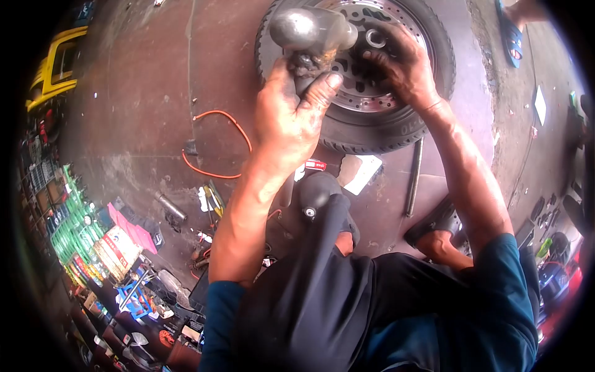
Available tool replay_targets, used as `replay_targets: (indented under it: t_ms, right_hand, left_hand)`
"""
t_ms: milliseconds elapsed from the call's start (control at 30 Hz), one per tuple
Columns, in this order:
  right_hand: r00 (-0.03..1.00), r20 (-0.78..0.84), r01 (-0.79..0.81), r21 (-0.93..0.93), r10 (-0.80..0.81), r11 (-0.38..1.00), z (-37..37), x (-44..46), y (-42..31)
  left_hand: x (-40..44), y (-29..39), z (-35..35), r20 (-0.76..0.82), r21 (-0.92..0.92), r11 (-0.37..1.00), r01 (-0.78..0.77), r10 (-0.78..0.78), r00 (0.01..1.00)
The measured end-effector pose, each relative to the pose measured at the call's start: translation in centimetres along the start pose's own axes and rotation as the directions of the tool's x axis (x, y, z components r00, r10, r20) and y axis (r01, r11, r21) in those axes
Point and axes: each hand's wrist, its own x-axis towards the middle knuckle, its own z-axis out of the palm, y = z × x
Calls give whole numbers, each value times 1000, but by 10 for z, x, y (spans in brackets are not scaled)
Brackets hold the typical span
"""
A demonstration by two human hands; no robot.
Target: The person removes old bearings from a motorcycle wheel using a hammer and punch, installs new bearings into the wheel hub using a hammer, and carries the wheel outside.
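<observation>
Left hand (290, 121) is closed around the hammer (310, 31) close under its head, thumb up the near side. Right hand (406, 68) has its fingers curled on a ring-ended metal part (375, 39) at the hub of the wheel (365, 133), which lies flat on the floor (142, 124); its far fingertips are hidden, grip force can't tell. Main risk, my read: right fingers and thumb sit right round the ring, so an off-centre hammer blow would catch them. Both hands look grimy; if that's grease, either grip could slip. A tilted ring could skid off the hub and mark the drilled disc (347, 77). Choked-up hold probably means control but little swing. Metal bar (415, 180) by the tyre near the right foot is a roll/trip hazard. Writing: tyre sidewall shows maybe "10", inverted, unsure. Small red-and-white box (315, 164) and red-white carton (119, 251) carry print, too small to read. No brand legible.
</observation>
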Motion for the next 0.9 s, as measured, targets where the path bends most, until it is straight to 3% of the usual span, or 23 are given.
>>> replay_targets:
  t_ms: [67,133,167,267,367,467,567,667,900]
  right_hand:
    - [976,50,-219,290,214,931,3,-4,-7]
    - [995,-8,94,-88,-95,992,1,2,5]
    - [968,7,244,-284,-252,927,-1,4,10]
    - [996,40,-89,85,86,992,1,-1,-1]
    - [992,15,123,-169,-123,978,0,0,6]
    - [985,-9,170,-52,-170,984,5,0,13]
    - [981,99,-188,243,169,952,3,-3,-1]
    - [972,108,-230,272,208,934,2,-4,-2]
    - [1000,23,16,176,-20,984,3,-2,7]
  left_hand:
    - [1,1,0,6,27,999,-23,23,1000]
    - [0,0,-1,8,59,998,-17,16,1000]
    - [-1,0,-1,8,53,999,-1,1,1000]
    - [0,4,-1,2,63,998,-1,1,1000]
    - [1,5,0,7,41,999,-17,16,1000]
    - [3,3,1,7,55,998,-34,34,999]
    - [4,2,2,16,69,996,-57,56,998]
    - [4,1,2,20,71,995,-67,66,998]
    - [7,0,3,48,51,994,-94,92,995]
